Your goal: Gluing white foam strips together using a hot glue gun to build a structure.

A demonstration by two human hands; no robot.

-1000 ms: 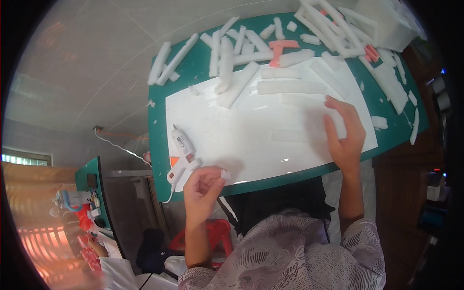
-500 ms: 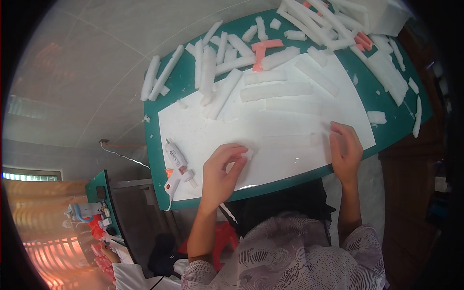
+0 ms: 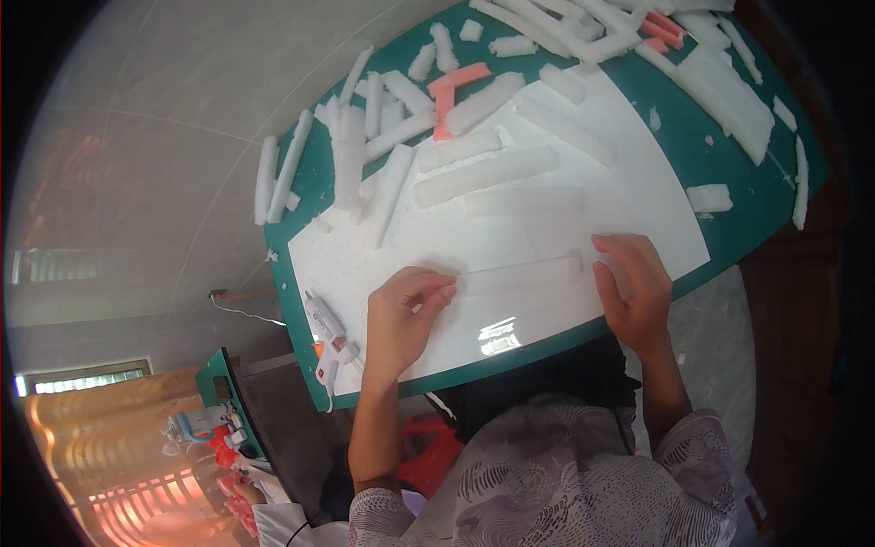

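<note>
A long white foam strip (image 3: 519, 275) lies on the white board (image 3: 538, 314) between my two hands. My left hand (image 3: 401, 319) is closed in a pinch at the strip's left end. Its fingertips hide whatever is between them. Off the strip's right end, my right hand (image 3: 635, 296) is held just above the board, fingers curved and apart, with nothing in it. More white foam strips, including a thick one (image 3: 486, 177) and a flatter one (image 3: 524, 201), lie farther back on the board.
At the board's left edge lies a white hot glue gun (image 3: 330, 333). White foam pieces (image 3: 346, 159) and pink foam pieces (image 3: 445, 96) cover the far side of the green table (image 3: 743, 228). A person's arm (image 3: 251, 492) shows at lower left, by another table.
The view has turned and shifted a little. My left fingertips have come closer to the strip's left end; the white bit seen at them earlier is hidden. My right hand stays open.
</note>
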